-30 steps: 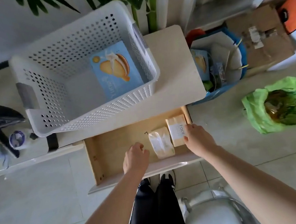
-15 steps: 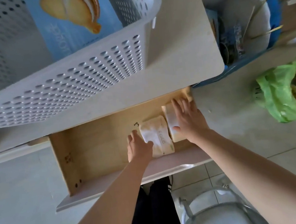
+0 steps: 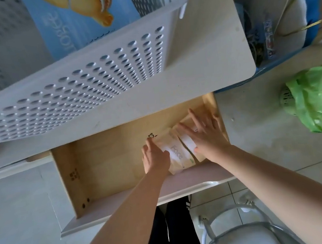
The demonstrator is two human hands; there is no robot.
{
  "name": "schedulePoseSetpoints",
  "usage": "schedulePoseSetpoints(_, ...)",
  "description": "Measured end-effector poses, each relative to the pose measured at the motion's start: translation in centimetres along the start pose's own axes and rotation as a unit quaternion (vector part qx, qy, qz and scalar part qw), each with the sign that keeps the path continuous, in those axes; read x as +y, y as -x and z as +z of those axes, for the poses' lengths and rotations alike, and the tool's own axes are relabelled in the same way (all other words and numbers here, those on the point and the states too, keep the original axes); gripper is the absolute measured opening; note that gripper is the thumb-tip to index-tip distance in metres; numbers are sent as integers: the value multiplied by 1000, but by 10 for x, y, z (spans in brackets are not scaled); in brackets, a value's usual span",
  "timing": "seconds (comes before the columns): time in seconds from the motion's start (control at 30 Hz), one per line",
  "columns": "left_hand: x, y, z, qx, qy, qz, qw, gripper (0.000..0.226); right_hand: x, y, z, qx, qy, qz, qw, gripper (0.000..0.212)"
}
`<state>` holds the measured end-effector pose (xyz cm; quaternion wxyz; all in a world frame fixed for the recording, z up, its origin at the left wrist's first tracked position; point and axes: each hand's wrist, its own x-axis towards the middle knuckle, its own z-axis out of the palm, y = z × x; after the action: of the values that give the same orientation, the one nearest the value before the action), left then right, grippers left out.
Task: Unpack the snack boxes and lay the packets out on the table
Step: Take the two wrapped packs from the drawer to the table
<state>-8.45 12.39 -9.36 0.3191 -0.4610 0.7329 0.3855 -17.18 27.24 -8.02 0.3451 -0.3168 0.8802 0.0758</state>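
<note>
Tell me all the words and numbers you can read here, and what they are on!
"Face": on the white label of the beige packet in the drawer, gripped by the left hand.
Handwritten mark, perhaps "3": on the drawer floor; unclear.
Pale lettering on the blue snack box in the white basket: upside down, unreadable.
Packet under the right hand: label covered.
</note>
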Motion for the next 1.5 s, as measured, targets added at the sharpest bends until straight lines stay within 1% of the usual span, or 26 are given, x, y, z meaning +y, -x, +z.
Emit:
schedulePoseSetpoints(0.07, -3, -6, -1, -3, 34, -67, 997, 62, -3, -2, 6, 0, -40, 1, 999, 102)
schedulePoseSetpoints(0.13, -7, -12, -3, 1, 59, -120, 991, 51, -7, -1, 9, 2, -96, 20, 995, 111)
schedulePoseSetpoints(0.2, -11, -18, -3, 8, 88, -160, 983, 47, -9, 0, 14, 18, -159, 69, 985, 120)
schedulePoseSetpoints(0.23, -13, -20, -3, 4, 100, -177, 979, 52, -9, 0, 18, 31, -195, 100, 975, 126)
schedulePoseSetpoints(0.3, -17, -25, 0, -3, 148, -210, 967, 63, -8, -1, 27, 46, -296, 158, 941, 135)
schedulePoseSetpoints(0.4, -20, -26, 2, -7, 249, -253, 935, 59, -8, -6, 32, 29, -422, 236, 875, 134)
schedulePoseSetpoints(0.47, -26, -31, 7, -12, 254, -247, 935, 60, -9, -9, 33, 13, -460, 267, 847, 136)
schedulePoseSetpoints(0.5, -29, -34, 9, -19, 247, -237, 940, 61, -10, -10, 33, 7, -469, 277, 839, 135)
schedulePoseSetpoints(0.53, -35, -38, 11, -22, 240, -229, 943, 56, -10, -12, 33, 1, -470, 285, 836, 134)
schedulePoseSetpoints(0.63, -39, -37, 4, 8, 244, -218, 945, 12, -10, -11, 29, -19, -484, 286, 827, 119)
schedulePoseSetpoints(0.7, -39, -32, -4, 22, 241, -210, 947, 17, -8, -12, 24, -30, -497, 280, 820, 107)
schedulePoseSetpoints(0.8, -40, -26, -13, 23, 232, -193, 953, 18, -11, -10, 15, -40, -500, 288, 816, 112)
schedulePoseSetpoints(0.87, -37, -22, -20, 22, 232, -182, 955, 5, -15, -7, 8, -42, -495, 300, 814, 110)
schedulePoseSetpoints(0.9, -35, -19, -24, 21, 227, -175, 958, 10, -17, -4, 5, -38, -502, 301, 810, 103)
schedulePoseSetpoints(0.93, -34, -17, -27, 19, 218, -167, 961, 20, -18, -1, 2, -29, -513, 300, 804, 91)
schedulePoseSetpoints(1.0, -27, -6, -37, 21, 217, -157, 963, 30, -17, 6, -6, -11, -527, 301, 795, 69)
schedulePoseSetpoints(1.03, -25, 0, -42, 23, 224, -155, 962, 33, -17, 11, -11, -6, -525, 299, 797, 65)
schedulePoseSetpoints(1.13, -16, 22, -62, 20, 242, -144, 959, 33, -18, 27, -29, -14, -526, 300, 796, 82)
schedulePoseSetpoints(1.27, -9, 57, -91, 4, 265, -130, 955, 23, -19, 56, -60, -32, -587, 295, 753, 92)
schedulePoseSetpoints(1.33, -5, 80, -106, -6, 293, -122, 948, 14, -22, 76, -81, -23, -607, 285, 741, 90)
schedulePoseSetpoints(1.4, 0, 108, -123, -21, 320, -124, 939, 8, -29, 101, -105, -7, -623, 267, 735, 79)
schedulePoseSetpoints(1.43, 3, 122, -132, -26, 333, -126, 934, 8, -32, 113, -116, 0, -630, 255, 733, 76)
schedulePoseSetpoints(1.5, 9, 152, -151, -32, 353, -126, 926, 10, -41, 139, -139, 20, -640, 233, 732, 77)
